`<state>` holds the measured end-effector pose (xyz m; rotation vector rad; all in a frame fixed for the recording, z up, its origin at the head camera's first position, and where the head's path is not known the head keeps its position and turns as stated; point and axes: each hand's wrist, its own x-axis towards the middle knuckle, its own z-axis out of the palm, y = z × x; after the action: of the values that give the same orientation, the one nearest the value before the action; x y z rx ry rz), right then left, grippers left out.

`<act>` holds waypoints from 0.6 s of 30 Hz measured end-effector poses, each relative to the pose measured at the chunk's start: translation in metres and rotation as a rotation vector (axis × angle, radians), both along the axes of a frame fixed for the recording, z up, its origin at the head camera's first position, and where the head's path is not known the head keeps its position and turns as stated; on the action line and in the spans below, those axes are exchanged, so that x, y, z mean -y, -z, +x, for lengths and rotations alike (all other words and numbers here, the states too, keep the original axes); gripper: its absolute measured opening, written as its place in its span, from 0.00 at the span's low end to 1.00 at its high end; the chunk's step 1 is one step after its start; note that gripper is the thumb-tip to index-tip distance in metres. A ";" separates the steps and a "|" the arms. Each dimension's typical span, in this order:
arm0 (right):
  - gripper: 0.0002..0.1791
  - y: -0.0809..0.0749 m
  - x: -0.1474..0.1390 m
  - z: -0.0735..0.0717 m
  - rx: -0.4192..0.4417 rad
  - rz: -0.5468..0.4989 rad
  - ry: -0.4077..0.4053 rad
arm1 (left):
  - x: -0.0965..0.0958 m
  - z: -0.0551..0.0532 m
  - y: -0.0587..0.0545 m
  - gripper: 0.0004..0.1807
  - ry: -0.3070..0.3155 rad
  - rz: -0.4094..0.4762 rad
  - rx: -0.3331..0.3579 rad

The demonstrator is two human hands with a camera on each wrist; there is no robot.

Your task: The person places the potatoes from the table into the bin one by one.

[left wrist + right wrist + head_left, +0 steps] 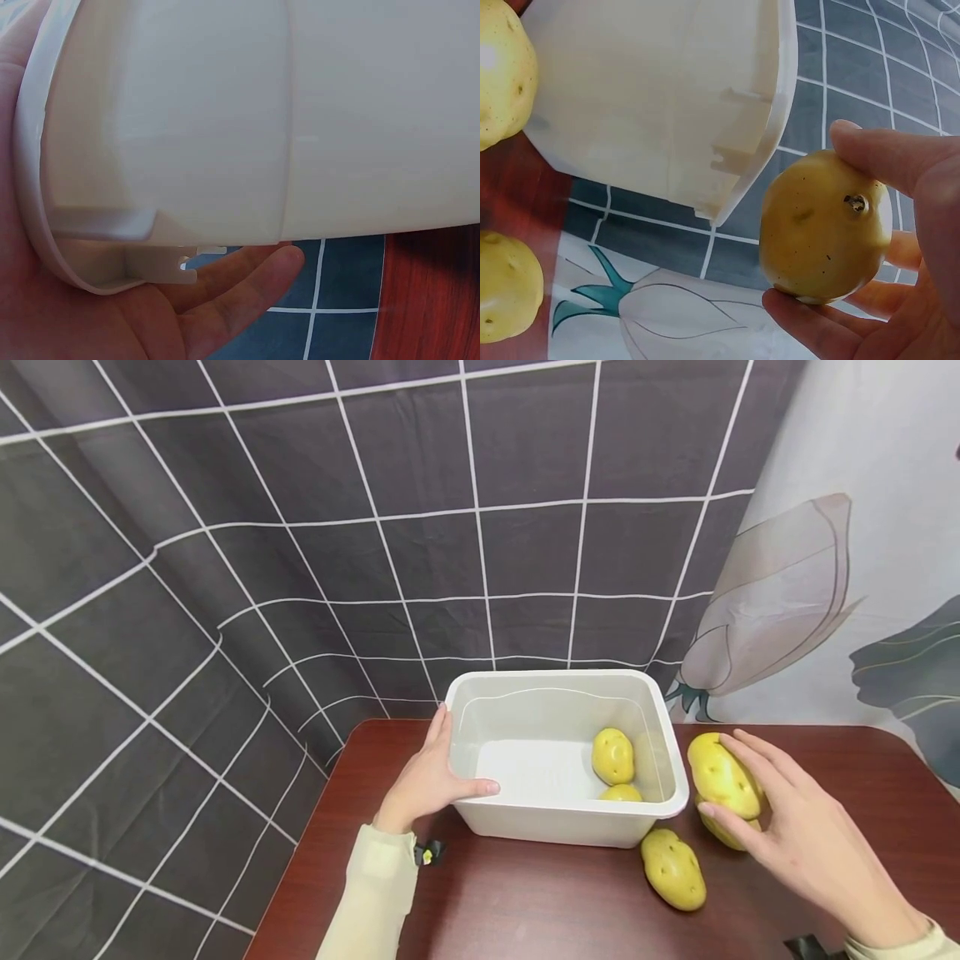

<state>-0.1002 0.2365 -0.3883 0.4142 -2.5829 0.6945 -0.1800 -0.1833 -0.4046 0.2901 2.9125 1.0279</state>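
The left hand grips the left end of the white bin, its thumb over the near rim and its fingers along the outside of the end wall. The right hand holds a potato between thumb and fingers, raised just outside the bin's right wall, with a narrow gap between the potato and the rim. Beneath it, a lower potato lies on the reddish-brown surface. A front potato lies close by the bin's near right corner.

Inside, a rear potato and a near potato sit toward the right end, while the white floor shows from the left wall to past the middle. The near wall cuts off part of the near potato, so it probably touches its neighbour, though that is hard to judge.

The bin stands by the surface's back edge, close to the dark gridded cloth. A broad strip of surface runs in front of the bin, and more extends right of the potatoes toward the flowered cloth.
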 end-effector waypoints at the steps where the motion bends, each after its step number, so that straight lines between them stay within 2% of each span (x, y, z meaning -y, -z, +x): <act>1: 0.45 0.000 0.001 0.000 -0.002 0.000 -0.002 | 0.000 0.000 0.000 0.75 -0.002 0.001 0.001; 18: 0.47 -0.006 0.008 -0.007 -0.025 0.025 -0.037 | 0.000 0.001 0.001 0.75 -0.009 0.006 0.002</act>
<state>-0.1070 0.2281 -0.3825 0.4770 -2.5685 0.6668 -0.1787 -0.1835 -0.4052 0.2763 2.9116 1.0381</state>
